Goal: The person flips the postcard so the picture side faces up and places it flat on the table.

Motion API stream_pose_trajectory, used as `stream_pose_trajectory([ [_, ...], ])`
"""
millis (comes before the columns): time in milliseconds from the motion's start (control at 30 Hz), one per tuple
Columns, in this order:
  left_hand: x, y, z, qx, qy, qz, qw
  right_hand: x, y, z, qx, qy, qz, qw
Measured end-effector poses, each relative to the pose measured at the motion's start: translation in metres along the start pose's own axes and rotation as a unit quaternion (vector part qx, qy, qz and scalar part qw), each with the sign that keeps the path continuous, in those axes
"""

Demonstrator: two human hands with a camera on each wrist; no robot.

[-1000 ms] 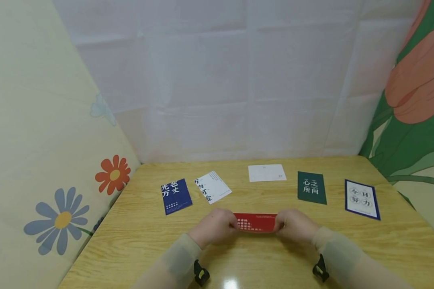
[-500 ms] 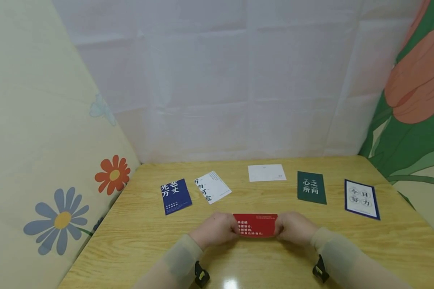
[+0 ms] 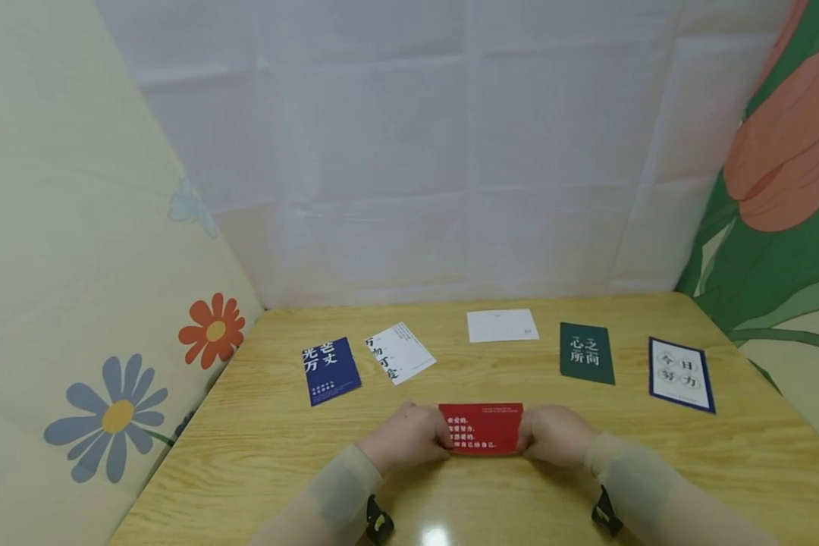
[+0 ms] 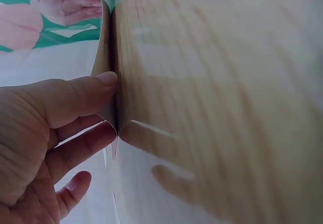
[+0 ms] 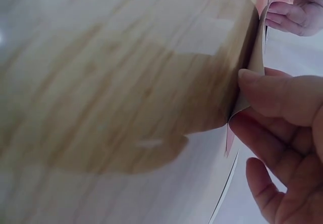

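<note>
Both hands hold a red card (image 3: 484, 429) printed with white characters, low over the near middle of the wooden table. My left hand (image 3: 412, 437) pinches its left end, and my right hand (image 3: 558, 437) pinches its right end. In the left wrist view, the thumb of the left hand (image 4: 55, 108) lies on the pale back of the card (image 4: 102, 45), which bows slightly. The right wrist view shows the right hand (image 5: 290, 108) pinching likewise, with the long edge of the card (image 5: 256, 60) right at the tabletop. Some curled fingers are hidden behind the card.
On the table (image 3: 259, 455) beyond the hands lie a blue card (image 3: 332, 371), a white card with black characters (image 3: 403, 353), a plain white card (image 3: 503, 326), a green card (image 3: 587, 354) and a blue-bordered card (image 3: 682, 375). A white sheet (image 3: 450, 152) hangs behind.
The red card's face has tipped further into view, its lower edge coming toward me. Both hands have sunk slightly with it and keep their grip. The other cards have stayed put.
</note>
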State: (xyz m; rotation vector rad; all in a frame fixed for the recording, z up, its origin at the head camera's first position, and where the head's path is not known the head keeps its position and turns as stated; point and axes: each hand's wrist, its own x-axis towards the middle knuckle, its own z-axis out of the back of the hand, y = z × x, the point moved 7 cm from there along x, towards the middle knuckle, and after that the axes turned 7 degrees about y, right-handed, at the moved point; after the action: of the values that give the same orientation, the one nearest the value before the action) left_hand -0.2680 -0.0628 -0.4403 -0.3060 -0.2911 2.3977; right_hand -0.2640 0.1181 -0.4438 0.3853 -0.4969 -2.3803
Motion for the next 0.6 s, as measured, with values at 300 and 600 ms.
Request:
stream_pose_trajectory([
  [300, -0.001, -0.004, 0.0, 0.006, 0.008, -0.003, 0.9999, -0.003, 0.008, -0.002, -0.074, -0.005, 0.037, 0.997],
  [600, -0.002, -0.004, -0.002, 0.023, 0.041, 0.002, 0.9989, -0.006, 0.014, -0.005, -0.118, 0.011, 0.049, 0.992],
])
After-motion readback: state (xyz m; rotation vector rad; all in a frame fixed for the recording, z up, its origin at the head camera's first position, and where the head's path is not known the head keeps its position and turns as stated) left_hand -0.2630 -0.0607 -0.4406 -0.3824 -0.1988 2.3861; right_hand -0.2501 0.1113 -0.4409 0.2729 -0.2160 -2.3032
